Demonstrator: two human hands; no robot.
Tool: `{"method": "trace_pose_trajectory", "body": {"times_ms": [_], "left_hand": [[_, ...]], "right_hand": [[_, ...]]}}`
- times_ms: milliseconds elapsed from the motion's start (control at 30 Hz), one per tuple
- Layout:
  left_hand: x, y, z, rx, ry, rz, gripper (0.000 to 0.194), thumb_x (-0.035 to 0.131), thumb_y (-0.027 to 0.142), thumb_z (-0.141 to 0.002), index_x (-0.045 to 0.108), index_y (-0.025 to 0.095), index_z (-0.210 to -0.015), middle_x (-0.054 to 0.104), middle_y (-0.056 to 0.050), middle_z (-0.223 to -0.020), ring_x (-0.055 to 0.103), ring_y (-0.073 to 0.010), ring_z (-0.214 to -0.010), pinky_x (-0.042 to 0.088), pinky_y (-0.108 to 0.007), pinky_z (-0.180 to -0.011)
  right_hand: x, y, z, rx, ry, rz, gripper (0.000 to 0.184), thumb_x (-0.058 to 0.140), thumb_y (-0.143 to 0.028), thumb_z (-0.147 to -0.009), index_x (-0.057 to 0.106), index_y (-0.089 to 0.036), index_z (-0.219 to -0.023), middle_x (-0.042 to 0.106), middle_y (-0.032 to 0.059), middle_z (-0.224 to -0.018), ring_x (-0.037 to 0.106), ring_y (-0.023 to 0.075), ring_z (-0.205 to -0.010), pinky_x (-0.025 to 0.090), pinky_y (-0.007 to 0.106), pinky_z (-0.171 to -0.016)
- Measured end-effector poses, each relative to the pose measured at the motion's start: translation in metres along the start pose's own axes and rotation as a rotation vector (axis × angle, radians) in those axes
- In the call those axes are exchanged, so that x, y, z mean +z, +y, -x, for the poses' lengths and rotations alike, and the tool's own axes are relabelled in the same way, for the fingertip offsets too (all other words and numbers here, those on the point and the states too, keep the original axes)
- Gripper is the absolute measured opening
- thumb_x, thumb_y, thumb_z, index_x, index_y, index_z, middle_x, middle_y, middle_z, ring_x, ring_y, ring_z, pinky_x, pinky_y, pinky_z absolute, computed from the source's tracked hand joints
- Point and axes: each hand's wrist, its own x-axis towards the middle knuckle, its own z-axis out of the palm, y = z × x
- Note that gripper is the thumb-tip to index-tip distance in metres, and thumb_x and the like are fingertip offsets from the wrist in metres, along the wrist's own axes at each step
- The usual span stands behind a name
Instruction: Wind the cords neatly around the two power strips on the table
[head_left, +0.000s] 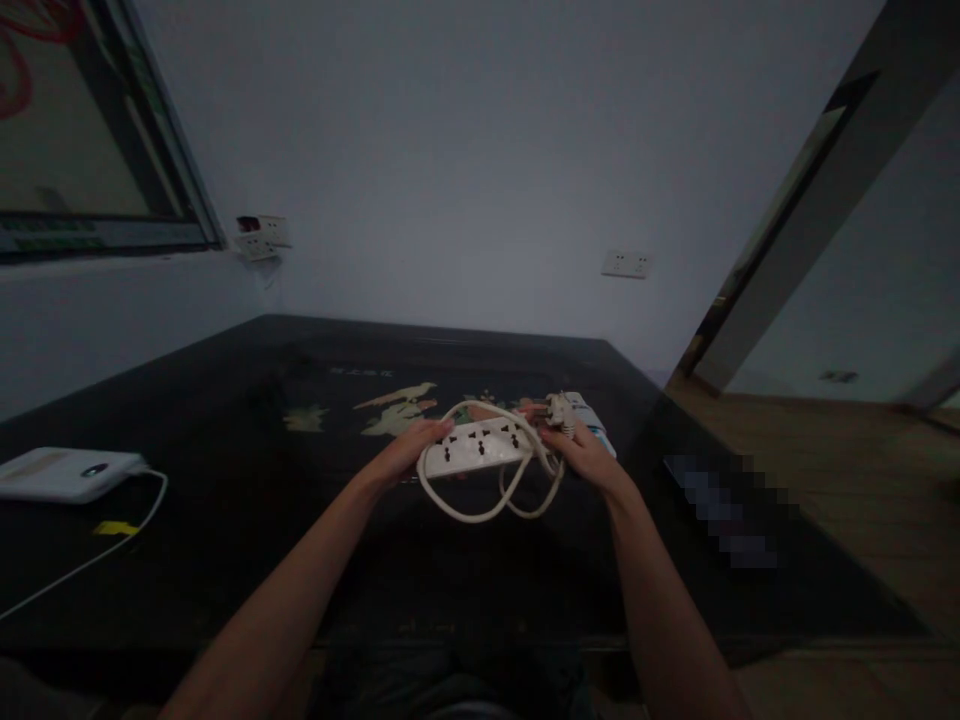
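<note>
I hold a white power strip (484, 445) with several sockets just above a dark table (225, 480). My left hand (409, 450) grips its left end, fingers wrapped round it. My right hand (581, 450) is closed on the right end, where the plug (559, 410) sits by my fingers. The strip's pale cord (487, 505) hangs in loops below it. A white and blue box (596, 420) lies on the table just behind my right hand.
A white device (64, 472) with a white cable (112, 555) lies at the table's left edge. Wall sockets (625, 263) sit on the far wall and in the left corner (259, 237). Wooden floor (825, 470) lies to the right.
</note>
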Motion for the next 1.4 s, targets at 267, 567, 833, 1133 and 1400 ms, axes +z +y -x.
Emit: {"method": "trace_pose_trajectory", "body": {"times_ms": [267, 567, 833, 1133, 1400], "left_hand": [[0.000, -0.003, 0.000, 0.103, -0.062, -0.260, 0.020, 0.068, 0.032, -0.074, 0.073, 0.013, -0.072, 0.069, -0.010, -0.065, 0.058, -0.0149, -0.051, 0.043, -0.020, -0.044], [0.014, 0.004, 0.009, 0.135, -0.256, -0.568, 0.062, 0.073, 0.032, -0.068, 0.052, 0.017, -0.125, 0.067, -0.006, -0.102, 0.062, -0.0198, -0.091, 0.048, -0.031, -0.079], [0.022, -0.008, 0.008, 0.192, -0.497, -0.587, 0.050, 0.072, 0.034, -0.072, 0.061, 0.019, -0.119, 0.065, -0.008, -0.116, 0.056, -0.0251, -0.111, 0.040, -0.037, -0.098], [0.015, -0.007, 0.002, 0.092, -0.142, -0.404, 0.041, 0.075, 0.037, -0.067, 0.066, 0.012, -0.098, 0.070, -0.009, -0.087, 0.064, -0.0184, -0.072, 0.050, -0.026, -0.063], [0.003, -0.001, 0.000, 0.076, 0.020, 0.152, 0.065, 0.082, 0.031, -0.058, 0.051, 0.017, -0.113, 0.068, -0.007, -0.083, 0.068, -0.0220, -0.062, 0.057, -0.033, -0.054]], "right_hand": [[-0.001, -0.010, 0.005, 0.052, -0.218, 0.067, 0.027, 0.054, -0.038, -0.085, 0.070, -0.023, -0.099, 0.070, 0.0033, -0.098, 0.064, 0.0226, -0.094, 0.049, 0.036, -0.089], [-0.002, -0.011, 0.005, 0.169, -0.467, 0.100, 0.037, 0.054, -0.043, -0.085, 0.068, -0.018, -0.108, 0.069, 0.0055, -0.107, 0.062, 0.0229, -0.100, 0.048, 0.035, -0.090], [0.012, -0.016, -0.007, 0.041, -0.590, 0.187, 0.035, 0.051, -0.043, -0.084, 0.069, -0.014, -0.092, 0.068, 0.0068, -0.096, 0.061, 0.0203, -0.087, 0.047, 0.030, -0.080], [-0.006, 0.011, -0.014, 0.067, 0.243, -0.170, 0.020, 0.056, -0.033, -0.081, 0.069, -0.020, -0.090, 0.070, 0.0054, -0.097, 0.063, 0.0209, -0.096, 0.048, 0.035, -0.087], [-0.012, 0.036, -0.018, 0.175, 0.371, -0.388, 0.021, 0.058, -0.021, -0.069, 0.067, -0.021, -0.088, 0.070, 0.0061, -0.100, 0.063, 0.0229, -0.100, 0.052, 0.036, -0.083]]}}
